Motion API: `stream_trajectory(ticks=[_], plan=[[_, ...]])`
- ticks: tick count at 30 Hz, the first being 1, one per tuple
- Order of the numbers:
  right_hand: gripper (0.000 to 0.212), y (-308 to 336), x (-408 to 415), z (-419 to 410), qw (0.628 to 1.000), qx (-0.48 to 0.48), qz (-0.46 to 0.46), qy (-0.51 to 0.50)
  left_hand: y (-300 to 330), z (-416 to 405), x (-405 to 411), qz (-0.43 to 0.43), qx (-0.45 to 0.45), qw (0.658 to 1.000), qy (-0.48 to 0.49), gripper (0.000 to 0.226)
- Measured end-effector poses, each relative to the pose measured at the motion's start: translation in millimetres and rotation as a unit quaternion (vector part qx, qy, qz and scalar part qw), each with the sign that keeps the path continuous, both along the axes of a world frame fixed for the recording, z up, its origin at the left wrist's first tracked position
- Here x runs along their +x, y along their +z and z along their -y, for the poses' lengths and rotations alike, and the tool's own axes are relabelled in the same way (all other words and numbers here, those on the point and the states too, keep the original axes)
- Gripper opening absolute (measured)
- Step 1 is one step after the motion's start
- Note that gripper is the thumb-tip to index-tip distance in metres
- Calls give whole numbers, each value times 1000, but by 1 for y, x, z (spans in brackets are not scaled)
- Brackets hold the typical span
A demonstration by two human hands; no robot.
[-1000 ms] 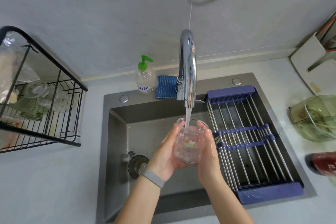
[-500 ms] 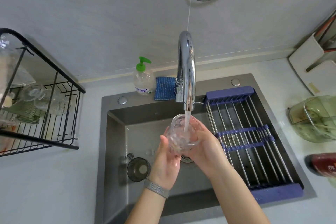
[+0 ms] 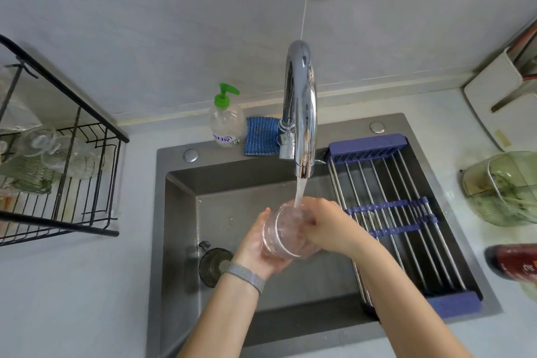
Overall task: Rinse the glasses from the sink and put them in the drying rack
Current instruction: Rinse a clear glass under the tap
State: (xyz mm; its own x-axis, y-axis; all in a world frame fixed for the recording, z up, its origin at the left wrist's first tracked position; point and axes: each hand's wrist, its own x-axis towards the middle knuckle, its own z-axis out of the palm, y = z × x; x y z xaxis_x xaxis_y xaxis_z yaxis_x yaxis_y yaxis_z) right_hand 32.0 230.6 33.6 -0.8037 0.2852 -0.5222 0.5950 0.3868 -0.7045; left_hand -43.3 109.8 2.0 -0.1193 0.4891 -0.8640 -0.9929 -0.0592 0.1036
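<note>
A clear glass (image 3: 283, 231) is tilted over the sink (image 3: 180, 212), its mouth turned toward the right, under the stream running from the chrome tap (image 3: 300, 113). My left hand (image 3: 255, 250) cups the glass from below and from the left. My right hand (image 3: 325, 227) covers the mouth side, fingers reaching into or over the rim. A second, darker glass (image 3: 213, 266) lies on the sink floor at the left. The black wire drying rack (image 3: 72, 183) stands on the counter at the left with several clear and green glasses in it.
A blue roll-up rack (image 3: 401, 212) spans the sink's right half. A soap bottle (image 3: 226, 120) and blue sponge (image 3: 261, 136) sit behind the sink. A green glass bowl (image 3: 505, 189) and a red bottle (image 3: 514, 261) are on the right counter.
The glass went from upright under the tap to tilted on its side. My left hand slid beneath it and my right hand moved over its mouth.
</note>
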Motion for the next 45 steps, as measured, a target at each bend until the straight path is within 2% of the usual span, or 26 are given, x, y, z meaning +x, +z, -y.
stream_trajectory(ticks=[2, 4, 6, 7, 9, 10, 11, 13, 14, 15, 17, 18, 21, 22, 24, 25, 26, 30, 31, 34, 35, 38, 39, 42, 43, 45], plan=[[40, -8, -1, -2, 998, 34, -8, -45, 3, -1, 4, 3, 5, 1000, 14, 55], [28, -14, 4, -2, 998, -41, -7, -39, 2, -2, 2, 0, -19, 1000, 20, 52], [31, -21, 8, -1, 994, -110, -4, -19, -5, 0, 2, 0, -39, 999, 12, 50], [29, -23, 6, -1, 995, -90, 8, -30, -11, 1, 2, 6, -41, 999, 7, 52], [22, -24, 1, 3, 997, 42, 21, -54, -18, 1, 5, 14, -44, 999, -4, 55], [20, -24, 0, 3, 996, 74, 23, -52, -18, 1, 4, 17, -45, 999, -6, 55], [22, -26, 0, 1, 998, 53, 17, -37, -17, 0, 3, 15, -51, 999, -3, 53], [36, -19, 4, -6, 995, -96, 23, 4, -18, 2, 0, 4, -62, 998, 0, 46], [42, -17, 3, -8, 993, -112, 31, 9, -17, 4, -1, 4, -67, 998, 1, 44], [42, -19, 1, -8, 996, -78, 38, 7, -17, 4, -1, 10, -72, 997, -3, 44], [26, -21, -9, -1, 995, 87, 56, 11, -13, 2, 0, 10, -72, 997, -5, 45], [21, -22, -12, 0, 992, 115, 60, 8, -11, 0, 0, 5, -80, 997, -2, 44], [32, -15, -13, -10, 997, -2, 51, 57, -3, -1, -4, 4, -72, 997, 5, 44], [35, -11, -13, -12, 996, -2, 46, 71, -3, 0, -4, 6, -65, 998, 4, 45], [21, -14, -18, -10, 993, 92, 28, 67, -6, -1, -4, 4, -64, 998, 10, 47], [24, -16, -22, -7, 988, 139, 25, 55, -9, -2, -5, 5, -68, 997, 23, 48], [30, -18, -22, -6, 989, 135, 28, 56, -12, -3, -7, 5, -72, 997, 36, 51], [38, -8, -15, -27, 986, -75, 81, 124, -15, -2, -12, 9, -66, 997, 29, 49], [34, -5, -14, -29, 986, -64, 89, 127, -15, -1, -10, 10, -64, 998, 23, 51], [15, -13, -21, -21, 990, 100, 63, 81, -16, -1, -5, -8, -52, 998, 22, 51], [8, -18, -21, -19, 990, 104, 58, 69, -19, -1, -5, -15, -49, 998, 30, 50], [27, -18, -15, -20, 997, 5, 52, 61, -25, 6, -11, -58, -14, 998, 17, 38], [29, -16, -12, -20, 998, 2, 52, 45, -24, 9, -12, -74, -1, 997, 1, 34], [15, -20, -12, -8, 996, 8, 45, -75, -31, 18, -14, -116, 39, 991, -48, 50], [18, -20, -11, -3, 991, -40, 50, -120, -33, 18, -14, -130, 50, 989, -59, 58], [15, -19, -10, 6, 956, -211, 42, -200, -31, 18, -15, -163, 66, 982, -63, 65]])
